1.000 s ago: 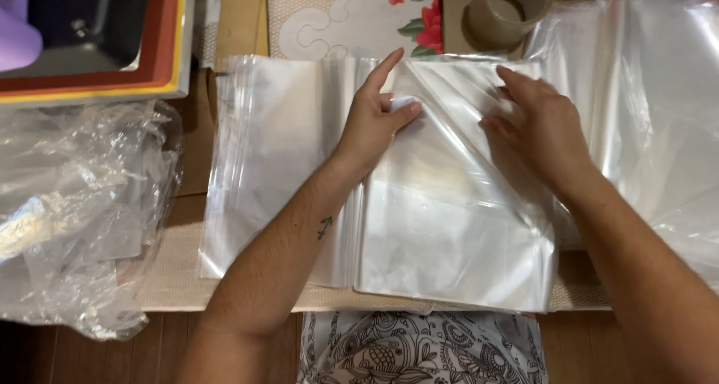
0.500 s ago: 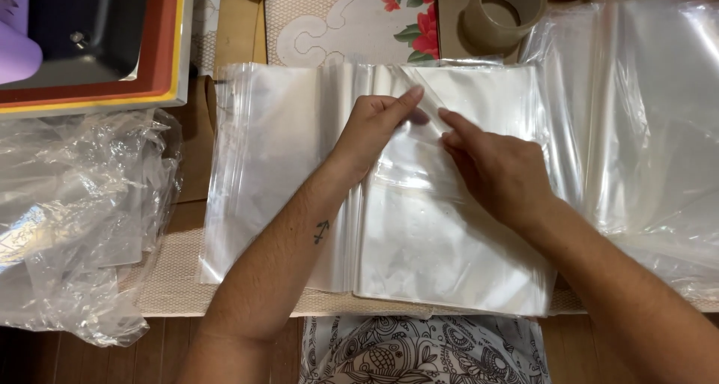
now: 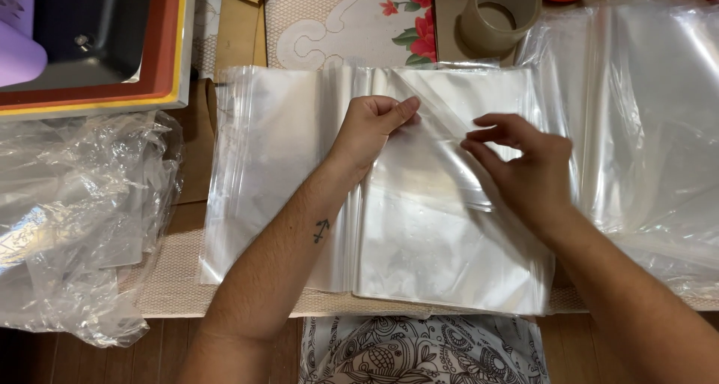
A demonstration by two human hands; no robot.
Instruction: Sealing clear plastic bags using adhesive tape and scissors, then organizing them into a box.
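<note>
The left hand (image 3: 371, 125) was curled up on top of a stack of clear plastic bags (image 3: 442, 256). Its thumb and first finger pinched the top corner of the top bag (image 3: 438, 155) and pulled it up a little. The right hand (image 3: 524, 163) was just beside it. Its fingers were bent and its fingertips (image 3: 473, 146) pinched the same thin sheet near the lifted edge. The top bag was partly peeled off the stack, with a fold running across it between the two hands.

The stack lay flat in the middle of the desk (image 3: 176, 286), on a pale woven mat. A second pile of clear bags (image 3: 644, 129) lay to the right, touching the stack. A crumpled heap of plastic wrap (image 3: 75, 219) sat to the left. A roll of brown tape (image 3: 500, 13) stood behind the stack, next to a cloth with red flowers (image 3: 337, 17). A dark tray with a red and yellow rim (image 3: 112, 47) was at the far left corner.
</note>
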